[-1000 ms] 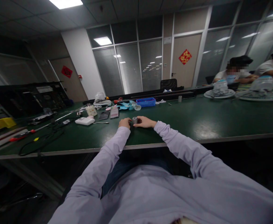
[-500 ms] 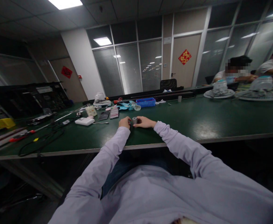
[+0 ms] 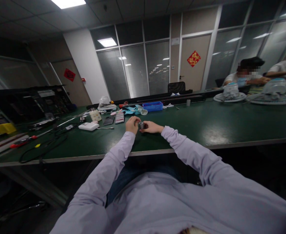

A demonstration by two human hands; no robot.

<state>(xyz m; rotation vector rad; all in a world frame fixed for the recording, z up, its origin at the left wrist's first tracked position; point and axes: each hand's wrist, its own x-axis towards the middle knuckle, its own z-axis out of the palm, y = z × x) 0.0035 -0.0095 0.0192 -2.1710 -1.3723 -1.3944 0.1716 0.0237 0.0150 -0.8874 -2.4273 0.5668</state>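
Observation:
A small grey metal-looking cylinder (image 3: 141, 125) stands upright at the table's near side, between my two hands. My right hand (image 3: 152, 127) is closed around its right side, thumb and fingers against it. My left hand (image 3: 132, 124) is just left of the cylinder, its fingers bent and drawn together by the cylinder's top edge. Whatever those left fingers pinch is too small to make out. Both hands are over the green tabletop (image 3: 172, 139).
Left of my hands lie a white box with a short cable (image 3: 88, 126), a dark phone-like slab (image 3: 109, 120) and a jar (image 3: 95, 114). Behind are a blue bin (image 3: 153, 106) and another grey cylinder (image 3: 188, 102). White fan parts (image 3: 230, 94) stand at right, near two people.
My left hand has risen slightly, and its fingers have lifted toward the cylinder's top. My right hand stays on the cylinder, almost unmoved.

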